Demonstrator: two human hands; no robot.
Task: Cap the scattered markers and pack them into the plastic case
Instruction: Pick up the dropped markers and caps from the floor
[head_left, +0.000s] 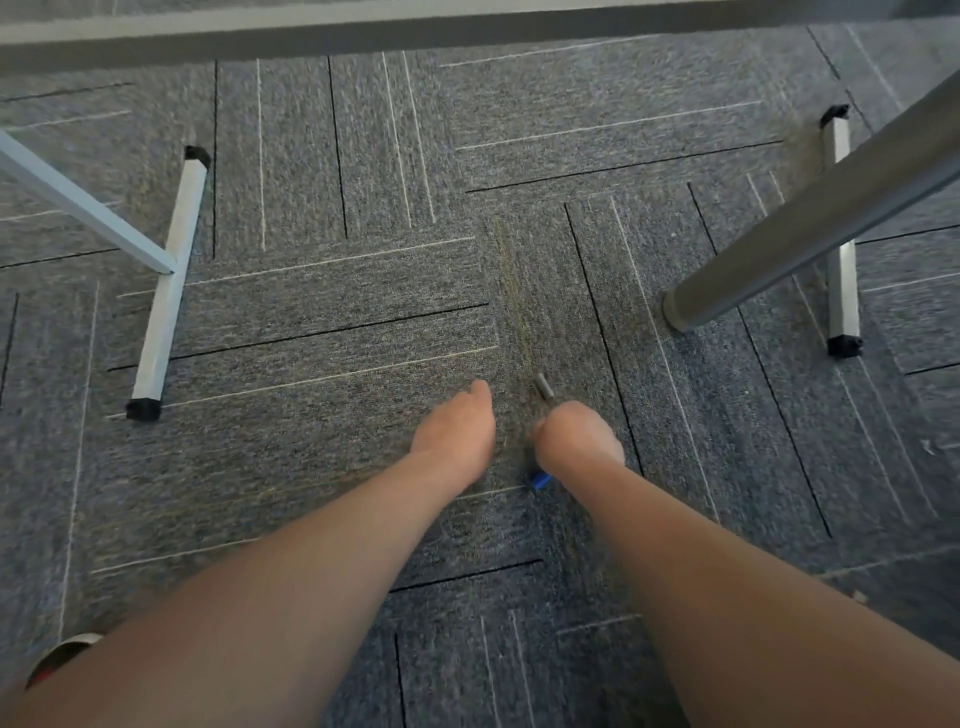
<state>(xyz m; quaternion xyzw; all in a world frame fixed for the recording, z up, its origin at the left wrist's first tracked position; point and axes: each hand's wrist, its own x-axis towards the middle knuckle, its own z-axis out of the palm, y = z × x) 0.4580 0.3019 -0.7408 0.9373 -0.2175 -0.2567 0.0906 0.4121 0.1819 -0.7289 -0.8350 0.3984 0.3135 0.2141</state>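
Two bare forearms reach forward from the near edge of the view over grey carpet (311, 322) patterned with thin black and pale lines. At the near left corner a rounded object with red inside (60, 657) peeks from under the left forearm; what it is cannot be told. The left hand (454, 431) hangs just above the carpet with its back toward the camera and one digit pointing forward; blur and the angle hide its other fingers, so whether it grips anything cannot be told. Just to its right, apart from it, the right hand (579, 436) is curled round a marker (543, 387), held low over the carpet near the middle of the view: a grey end sticks out beyond the hand on the far side and a blue end (540, 479) shows below the wrist on the near side. Farther off at left a pale metal foot (166, 291) with black end caps lies on the carpet, joined by a slanting bar. At right a thick grey pole (810, 223) stands on the carpet in front of a second foot (841, 306). A grey tabletop edge (363, 36) crosses the far side.
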